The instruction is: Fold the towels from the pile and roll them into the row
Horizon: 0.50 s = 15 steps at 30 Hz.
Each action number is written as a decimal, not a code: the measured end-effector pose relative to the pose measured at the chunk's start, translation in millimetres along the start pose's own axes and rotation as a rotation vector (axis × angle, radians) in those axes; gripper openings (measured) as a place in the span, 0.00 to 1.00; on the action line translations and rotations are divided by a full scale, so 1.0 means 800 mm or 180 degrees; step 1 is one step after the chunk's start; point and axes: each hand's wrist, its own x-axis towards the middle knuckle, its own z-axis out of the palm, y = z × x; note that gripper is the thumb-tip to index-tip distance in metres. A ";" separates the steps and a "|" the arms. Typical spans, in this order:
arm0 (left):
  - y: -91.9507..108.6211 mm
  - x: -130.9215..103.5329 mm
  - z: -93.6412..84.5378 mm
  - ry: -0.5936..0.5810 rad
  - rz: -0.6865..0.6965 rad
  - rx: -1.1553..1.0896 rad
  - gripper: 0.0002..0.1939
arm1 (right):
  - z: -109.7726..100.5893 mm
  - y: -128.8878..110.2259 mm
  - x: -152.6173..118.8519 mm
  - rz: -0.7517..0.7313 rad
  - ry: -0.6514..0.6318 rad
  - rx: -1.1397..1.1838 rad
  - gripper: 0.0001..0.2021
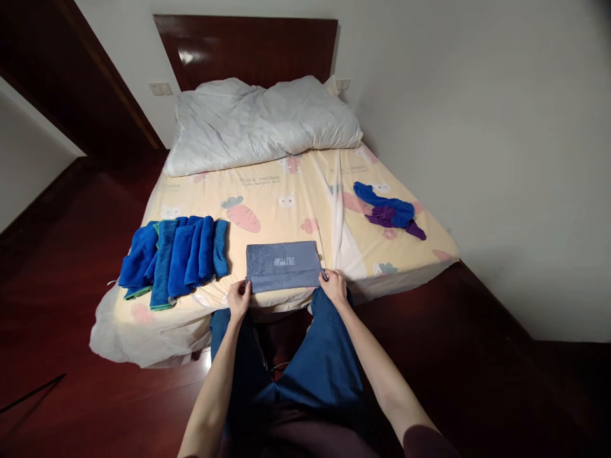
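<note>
A grey towel (284, 266) with white lettering lies folded into a flat rectangle at the front edge of the bed. My left hand (238, 300) pinches its near left corner between thumb and fingers. At the near right corner, my right hand (334, 286) grips the towel in the same way. Left of the towel sits a row of several rolled or folded blue towels (184, 254), some with green edging. Farther right on the sheet is a loose heap of a blue cloth (401, 211) and a purple cloth (383, 216).
The bed carries a yellow patterned sheet (272, 187). A white quilt (267, 124) is bunched near the dark wooden headboard (252, 51). A white wall (501, 159) stands to the right, and dark red floor (57, 286) lies to the left.
</note>
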 end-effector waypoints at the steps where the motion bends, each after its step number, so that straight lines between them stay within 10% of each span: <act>1: 0.000 0.000 0.000 0.0025 0.0014 -0.0024 0.21 | 0.001 0.001 0.000 -0.0014 0.0036 0.0036 0.13; 15: -0.005 -0.005 0.002 0.0228 0.0735 -0.0239 0.16 | 0.005 0.011 0.001 -0.0894 0.0331 0.0973 0.11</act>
